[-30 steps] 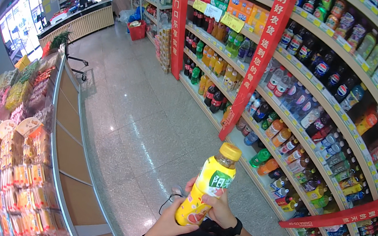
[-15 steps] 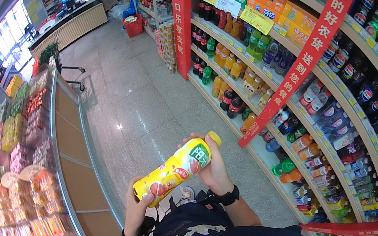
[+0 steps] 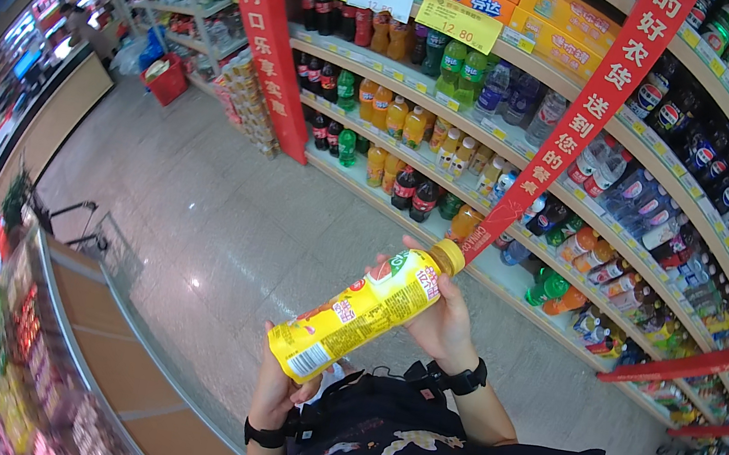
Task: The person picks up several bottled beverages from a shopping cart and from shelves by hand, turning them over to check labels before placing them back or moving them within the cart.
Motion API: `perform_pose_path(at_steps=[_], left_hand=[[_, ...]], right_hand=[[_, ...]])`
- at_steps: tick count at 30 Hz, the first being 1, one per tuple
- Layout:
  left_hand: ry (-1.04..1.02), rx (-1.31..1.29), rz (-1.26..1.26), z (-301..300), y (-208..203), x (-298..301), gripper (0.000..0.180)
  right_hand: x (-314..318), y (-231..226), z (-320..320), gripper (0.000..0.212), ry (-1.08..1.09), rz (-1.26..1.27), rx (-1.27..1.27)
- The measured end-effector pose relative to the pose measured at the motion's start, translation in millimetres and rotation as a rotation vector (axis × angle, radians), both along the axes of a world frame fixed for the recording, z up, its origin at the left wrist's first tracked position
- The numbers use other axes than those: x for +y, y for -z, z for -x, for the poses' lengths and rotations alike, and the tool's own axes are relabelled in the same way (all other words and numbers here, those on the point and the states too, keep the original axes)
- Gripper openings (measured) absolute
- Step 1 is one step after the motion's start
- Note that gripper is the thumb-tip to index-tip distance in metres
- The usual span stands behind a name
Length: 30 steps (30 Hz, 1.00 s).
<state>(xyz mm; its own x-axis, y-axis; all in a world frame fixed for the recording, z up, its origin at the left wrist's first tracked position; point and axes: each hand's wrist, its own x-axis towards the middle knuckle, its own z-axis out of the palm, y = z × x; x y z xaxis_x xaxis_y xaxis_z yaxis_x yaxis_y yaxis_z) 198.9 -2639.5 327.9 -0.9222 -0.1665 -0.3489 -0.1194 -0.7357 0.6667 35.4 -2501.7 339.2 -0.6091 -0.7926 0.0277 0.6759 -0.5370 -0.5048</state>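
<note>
A yellow drink bottle point(image 3: 356, 312) with a yellow cap lies tilted between my hands, its cap end pointing up and to the right. My left hand point(image 3: 279, 388) is closed around the base at the lower left. Near the cap, my right hand point(image 3: 446, 320) grips the upper part, with the fingers mostly hidden behind the bottle. A side with fine print and a barcode faces me. Both wrists carry dark bands.
Shelves of bottled drinks point(image 3: 377, 98) rise ahead and to the right, crossed by red banner strips point(image 3: 591, 102). Packaged goods fill a display case point(image 3: 123, 322) at lower left. A red basket point(image 3: 166, 82) stands farther back on the floor, near a counter point(image 3: 52, 119).
The bottle has been rolled in my hands, so its front picture turned away and the fine-print side with the barcode shows. My view has swung to the right toward the shelves.
</note>
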Motion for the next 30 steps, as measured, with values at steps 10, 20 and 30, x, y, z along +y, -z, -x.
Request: perform_pose_path(at_steps=[10,20,30], left_hand=[[0.463,0.028,0.568,58.5,-33.9,-155.8,0.022],[0.403,0.458,1.053,156.2,-30.9,-223.9,0.066],[0.444,0.938,1.322,299.8,-17.5,-228.7,0.061]], right_hand=[[-137.7,32.0,34.5,0.059,0.116,-0.022,-0.351],[-204.1,49.5,80.4,0.049,0.273,-0.132,-0.45],[-245.6,106.7,156.1,0.042,0.269,-0.105,-0.104]])
